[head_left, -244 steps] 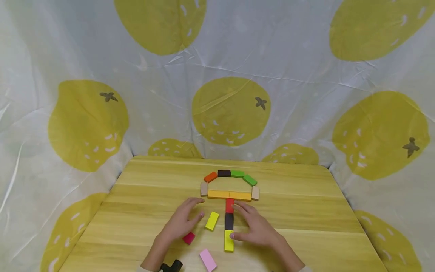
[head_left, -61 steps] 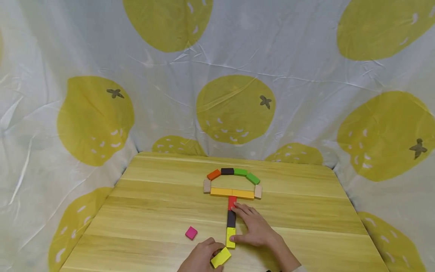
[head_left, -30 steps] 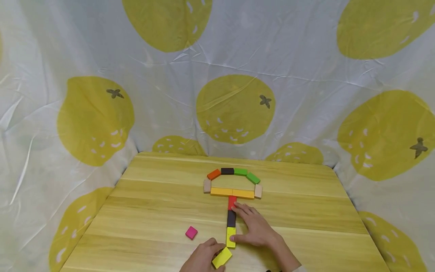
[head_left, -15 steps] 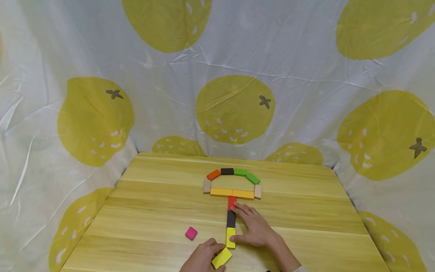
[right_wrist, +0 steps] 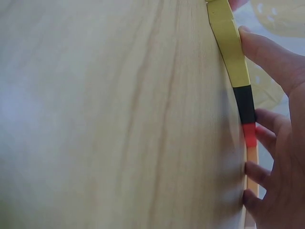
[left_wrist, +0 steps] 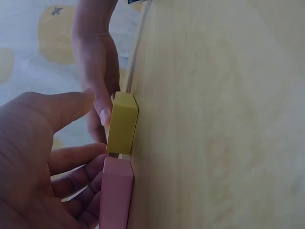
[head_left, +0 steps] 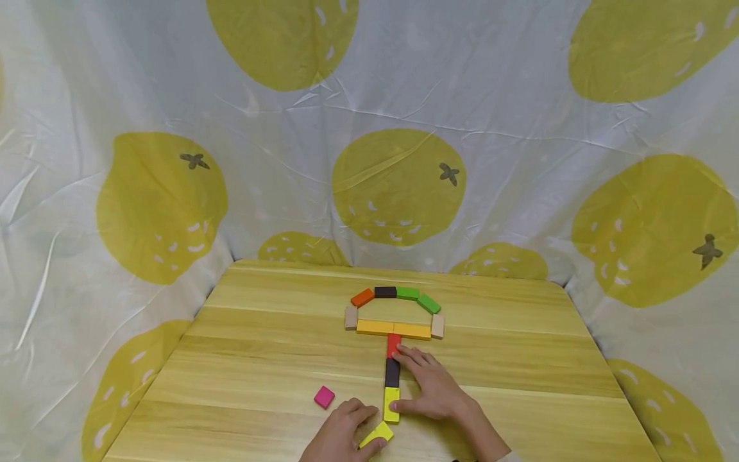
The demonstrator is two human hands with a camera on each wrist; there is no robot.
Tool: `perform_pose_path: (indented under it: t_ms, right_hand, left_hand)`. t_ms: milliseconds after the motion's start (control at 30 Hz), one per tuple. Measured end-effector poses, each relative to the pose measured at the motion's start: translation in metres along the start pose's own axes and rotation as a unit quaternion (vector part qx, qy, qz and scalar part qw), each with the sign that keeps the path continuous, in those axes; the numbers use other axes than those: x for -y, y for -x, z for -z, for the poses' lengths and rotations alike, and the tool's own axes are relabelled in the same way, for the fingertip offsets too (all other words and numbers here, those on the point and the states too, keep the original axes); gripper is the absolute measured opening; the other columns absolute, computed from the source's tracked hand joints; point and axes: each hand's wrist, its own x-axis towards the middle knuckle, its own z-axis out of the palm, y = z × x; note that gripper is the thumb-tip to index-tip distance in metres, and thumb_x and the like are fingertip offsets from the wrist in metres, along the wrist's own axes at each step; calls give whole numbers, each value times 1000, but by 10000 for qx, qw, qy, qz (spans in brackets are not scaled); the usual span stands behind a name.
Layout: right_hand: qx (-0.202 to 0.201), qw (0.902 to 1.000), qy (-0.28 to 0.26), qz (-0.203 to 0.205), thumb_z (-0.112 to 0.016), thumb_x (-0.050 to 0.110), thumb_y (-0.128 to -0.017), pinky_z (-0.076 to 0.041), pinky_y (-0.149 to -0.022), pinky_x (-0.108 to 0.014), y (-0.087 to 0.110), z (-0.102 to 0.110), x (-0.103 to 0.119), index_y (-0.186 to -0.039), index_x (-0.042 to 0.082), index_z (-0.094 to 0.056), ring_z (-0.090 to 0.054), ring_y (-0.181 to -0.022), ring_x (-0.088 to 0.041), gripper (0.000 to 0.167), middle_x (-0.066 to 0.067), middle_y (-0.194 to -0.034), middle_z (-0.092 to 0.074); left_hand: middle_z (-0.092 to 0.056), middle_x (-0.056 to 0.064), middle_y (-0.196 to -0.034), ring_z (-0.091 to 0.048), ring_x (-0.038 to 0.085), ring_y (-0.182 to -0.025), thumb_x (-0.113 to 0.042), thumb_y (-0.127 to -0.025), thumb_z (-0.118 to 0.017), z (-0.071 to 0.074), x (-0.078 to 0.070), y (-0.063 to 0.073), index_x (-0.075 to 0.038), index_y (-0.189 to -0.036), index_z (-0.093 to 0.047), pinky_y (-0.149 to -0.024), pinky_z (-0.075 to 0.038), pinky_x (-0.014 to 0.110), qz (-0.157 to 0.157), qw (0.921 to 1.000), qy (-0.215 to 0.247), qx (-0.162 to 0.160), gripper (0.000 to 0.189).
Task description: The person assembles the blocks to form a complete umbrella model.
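Note:
A yellow block (head_left: 382,430) lies slanted at the near end of a straight column. My left hand (head_left: 340,431) is beside it, thumb raised off it and index fingertip right at its near end, as the left wrist view shows. A pink block (left_wrist: 116,195) lies by the other left fingers; the head view hides it. The column runs from another yellow block (head_left: 390,394) through a black block (head_left: 392,373) to a red block (head_left: 393,342). My right hand (head_left: 434,388) rests along its right side, thumb at the yellow block, fingertips at the red and black ones.
Two orange blocks (head_left: 375,327) lie crosswise at the column's far end. Above them arch two wood-coloured blocks (head_left: 351,317), an orange-red block (head_left: 362,297), a black block (head_left: 385,292) and two green blocks (head_left: 408,293). A magenta block (head_left: 324,397) lies left on the wooden table (head_left: 260,359).
My left hand has let go of the slanted yellow block, its fingers spreading. Eight seconds ago that block lay left of the column. My right hand has stayed in place during the last two seconds.

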Motion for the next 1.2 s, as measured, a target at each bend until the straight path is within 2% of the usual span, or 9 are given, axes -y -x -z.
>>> perform_pose_path:
  t_ms: [133, 333, 567, 700, 767, 900, 1000, 1100, 1200]
  right_hand:
    - [-43, 10000, 5, 6, -69, 73, -82, -36, -115, -67, 0, 0, 0, -159, 23, -42, -31, -154, -37, 95, 4, -169, -30]
    - [-17, 10000, 30, -17, -69, 73, -82, -35, -116, -67, -1, -1, -1, -159, 22, -41, -30, -154, -37, 97, 3, -170, -30]
    - [33, 10000, 11, -60, -69, 74, -81, -34, -117, -66, -2, -2, -1, -160, 24, -39, -29, -155, -36, 98, 5, -170, -28]
    - [64, 10000, -25, -61, -69, 75, -81, -34, -117, -66, -1, -2, -1, -160, 25, -39, -28, -155, -36, 99, 6, -170, -27]
    - [66, 9999, -45, -61, -68, 76, -81, -34, -117, -66, -1, -2, -1, -160, 24, -39, -28, -155, -37, 99, 5, -170, -28]
    - [60, 9999, -71, -85, -68, 75, -81, -34, -117, -67, 0, -2, 0, -160, 24, -40, -28, -155, -37, 98, 5, -170, -28]
    - [46, 9999, -74, -99, -69, 74, -81, -33, -117, -67, 0, -2, 0, -160, 24, -40, -28, -155, -37, 98, 4, -170, -28]
    - [48, 9999, -93, -103, -69, 74, -82, -32, -117, -68, -1, -2, 0, -160, 23, -40, -28, -155, -38, 97, 4, -170, -28]
    - [66, 9998, -118, -109, -69, 74, -82, -32, -117, -68, -1, -2, 0, -160, 23, -40, -28, -155, -37, 97, 4, -170, -28]
  left_hand:
    - [-63, -7, -116, -58, 9, -106, -60, -92, -69, 3, 7, 6, -15, -126, -72, -90, -56, 35, -70, 9988, 20, -490, 56]
    - [-58, -13, -116, -56, 10, -108, -58, -90, -73, 6, 17, 17, -27, -117, -72, -93, -55, 41, 60, 9924, -295, -1195, 41]
    - [-58, -13, -110, -47, 5, -99, -48, -82, -85, 10, 34, 28, -23, -112, -73, -80, -50, 25, -26, 9859, -267, -1652, 40]
    - [-61, -13, -108, -49, 4, -96, -46, -76, -89, 9, 41, 32, -22, -108, -74, -76, -49, 21, -118, 9846, -266, -1722, 43]
    - [-62, -12, -107, -51, 4, -95, -46, -75, -90, 10, 42, 32, -20, -108, -74, -75, -49, 21, -58, 9866, -158, -1625, 44]
    - [-65, -9, -109, -54, 5, -93, -51, -77, -88, 14, 39, 31, -19, -111, -73, -76, -51, 22, 414, 9914, 173, -1233, 49]
    - [-66, -7, -111, -55, 5, -93, -53, -78, -86, 17, 36, 29, -19, -113, -73, -79, -53, 25, 764, 9909, 234, -1080, 51]
    - [-67, -4, -114, -58, 9, -96, -52, -79, -85, 18, 35, 27, -20, -116, -72, -86, -57, 34, 886, 9898, 178, -1104, 50]
    - [-67, 2, -122, -63, 21, -109, -54, -77, -86, 20, 35, 27, -19, -118, -72, -95, -57, 50, 863, 9904, 191, -1062, 56]
